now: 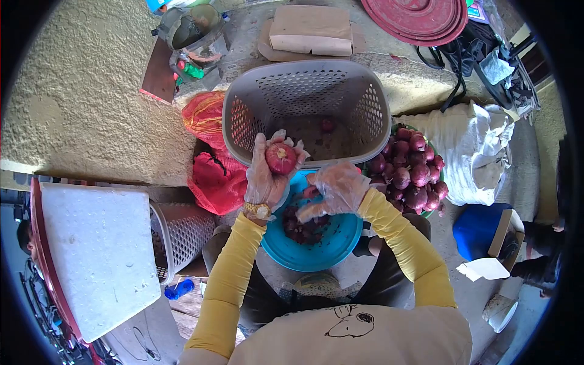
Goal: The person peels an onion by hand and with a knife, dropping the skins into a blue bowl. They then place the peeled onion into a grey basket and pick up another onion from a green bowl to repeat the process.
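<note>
My left hand [267, 173], in a clear plastic glove, holds a red onion [281, 159] at the near left rim of a grey-brown perforated basket [243, 146]. Inside that basket lies one small onion [328, 126]. Over a blue basin [347, 240] is my right hand [338, 188], also gloved, its fingers curled at a reddish piece [311, 191] that I cannot make out clearly. Dark red onion skins [304, 229] lie in the basin. To the right, many red onions [418, 174] are heaped in a round green-rimmed container.
Red mesh sacks [219, 179] lie left of the basket, a white sack [480, 152] at the right. A white foam lid [97, 255] and another perforated basket [182, 234] stand at the left. A cardboard box [311, 29] is behind. Part of a person [544, 258] shows at far right.
</note>
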Demonstrator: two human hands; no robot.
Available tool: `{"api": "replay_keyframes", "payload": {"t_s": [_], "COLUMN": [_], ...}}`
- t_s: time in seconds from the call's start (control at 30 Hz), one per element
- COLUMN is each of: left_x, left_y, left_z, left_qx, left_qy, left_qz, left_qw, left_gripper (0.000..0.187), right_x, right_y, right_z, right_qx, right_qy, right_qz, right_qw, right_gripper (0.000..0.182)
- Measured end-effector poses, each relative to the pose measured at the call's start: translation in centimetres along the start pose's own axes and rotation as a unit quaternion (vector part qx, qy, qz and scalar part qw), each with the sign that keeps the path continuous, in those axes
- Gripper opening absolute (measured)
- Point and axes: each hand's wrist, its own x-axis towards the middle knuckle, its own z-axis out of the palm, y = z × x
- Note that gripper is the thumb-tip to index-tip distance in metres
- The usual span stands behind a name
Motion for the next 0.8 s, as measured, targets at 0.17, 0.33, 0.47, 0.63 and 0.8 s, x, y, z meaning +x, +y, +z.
{"api": "replay_keyframes", "payload": {"t_s": [0.17, 0.33, 0.47, 0.63, 0.8], "left_x": [0.0, -0.1, 0.1, 0.1, 1.0], "left_y": [-0.5, 0.0, -0.1, 0.0, 2.0], "left_z": [-0.3, 1.2, 1.0, 1.8, -1.1], "left_qx": [0.044, 0.047, 0.077, 0.113, -0.006], "left_qy": [0.043, 0.013, -0.016, 0.048, -0.07], "left_qz": [0.002, -0.015, 0.007, 0.049, -0.049], "left_qw": [0.998, 0.999, 0.997, 0.991, 0.996], "left_gripper": [0.051, 0.035, 0.035, 0.048, 0.061], "right_x": [0.2, 1.6, 1.9, 1.5, 1.8], "right_y": [0.5, 4.0, 5.4, 7.1, 7.1], "right_z": [-0.6, 2.7, 3.1, 3.7, 4.4], "right_qx": [0.136, 0.228, 0.474, 0.722, 0.747], "right_qy": [0.116, 0.189, 0.212, 0.127, 0.129], "right_qz": [0.053, 0.171, 0.24, 0.173, 0.092], "right_qw": [0.982, 0.94, 0.82, 0.658, 0.646], "right_gripper": [0.061, 0.065, 0.056, 0.041, 0.036]}}
